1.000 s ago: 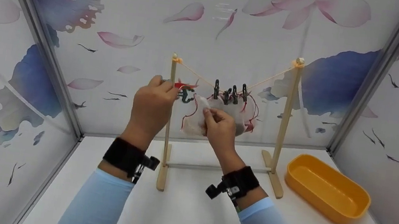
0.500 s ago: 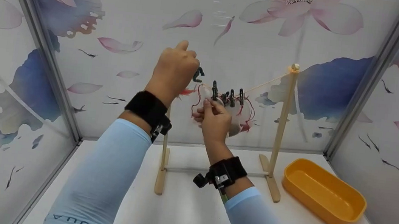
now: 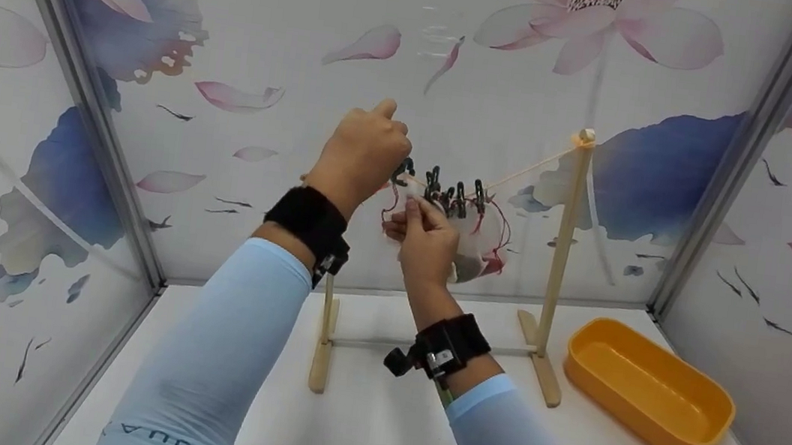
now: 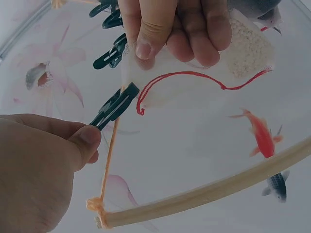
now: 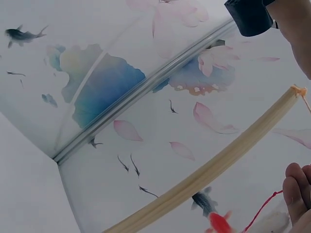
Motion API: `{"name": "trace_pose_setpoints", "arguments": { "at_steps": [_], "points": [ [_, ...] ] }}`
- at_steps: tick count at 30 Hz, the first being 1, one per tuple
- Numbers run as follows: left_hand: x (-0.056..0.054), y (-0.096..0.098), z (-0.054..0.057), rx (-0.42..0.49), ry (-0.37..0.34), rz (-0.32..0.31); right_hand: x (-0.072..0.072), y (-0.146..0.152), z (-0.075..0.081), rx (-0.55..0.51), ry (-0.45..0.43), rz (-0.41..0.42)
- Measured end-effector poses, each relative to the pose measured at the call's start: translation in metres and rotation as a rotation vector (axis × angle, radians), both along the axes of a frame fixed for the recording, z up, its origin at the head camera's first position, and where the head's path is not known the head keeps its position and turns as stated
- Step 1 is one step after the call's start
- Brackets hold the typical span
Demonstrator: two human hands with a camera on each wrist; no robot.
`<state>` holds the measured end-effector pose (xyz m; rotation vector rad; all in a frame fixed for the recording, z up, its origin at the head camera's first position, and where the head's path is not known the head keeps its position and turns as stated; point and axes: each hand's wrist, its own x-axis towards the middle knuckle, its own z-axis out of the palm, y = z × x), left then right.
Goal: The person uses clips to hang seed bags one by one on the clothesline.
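Observation:
My left hand (image 3: 362, 158) pinches a dark green clothespin (image 4: 114, 106) between thumb and finger. In the left wrist view the clothespin's tip lies at the orange cord (image 4: 111, 150), by the corner of a white mesh drawstring bag (image 4: 250, 46). That bag, with pale grains inside and a red drawstring (image 4: 194, 73), is gripped by my right hand (image 3: 431, 246) just under the cord. Several other dark clothespins (image 3: 461, 200) sit along the cord to the right, with more bags (image 3: 471, 254) hanging below them. The right wrist view catches only the right fingertips (image 5: 297, 194) at its edge.
A wooden stand carries the cord; its right post (image 3: 562, 250) shows fully, while my left arm covers much of the left post (image 3: 327, 312). A yellow tray (image 3: 648, 386) is on the white table to the right. Printed panels (image 3: 235, 180) enclose the back and sides.
My left hand rose with the clothespin from beside the left post, then moved right and slightly down to the cord. My right hand raised the bag's corner to the cord.

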<state>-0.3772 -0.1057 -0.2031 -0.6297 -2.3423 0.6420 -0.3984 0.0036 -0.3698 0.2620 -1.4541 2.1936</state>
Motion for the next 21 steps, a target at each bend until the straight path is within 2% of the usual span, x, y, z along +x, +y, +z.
{"name": "trace_pose_setpoints", "arguments": {
  "at_steps": [4, 7, 14, 21],
  "points": [
    [0.000, 0.003, -0.001, -0.070, -0.014, 0.009, -0.002, 0.001, -0.002, 0.015, 0.022, -0.005],
    [0.001, 0.003, -0.002, -0.081, -0.019, 0.005, -0.001, 0.003, -0.002, 0.055, 0.030, -0.020],
    [0.004, -0.002, -0.003, -0.051, -0.028, -0.005, 0.000, 0.006, -0.002, 0.099, 0.029, -0.023],
    [0.014, -0.006, -0.006, 0.011, -0.031, -0.059, 0.004, 0.008, -0.003, 0.101, 0.042, -0.018]
  ]
}}
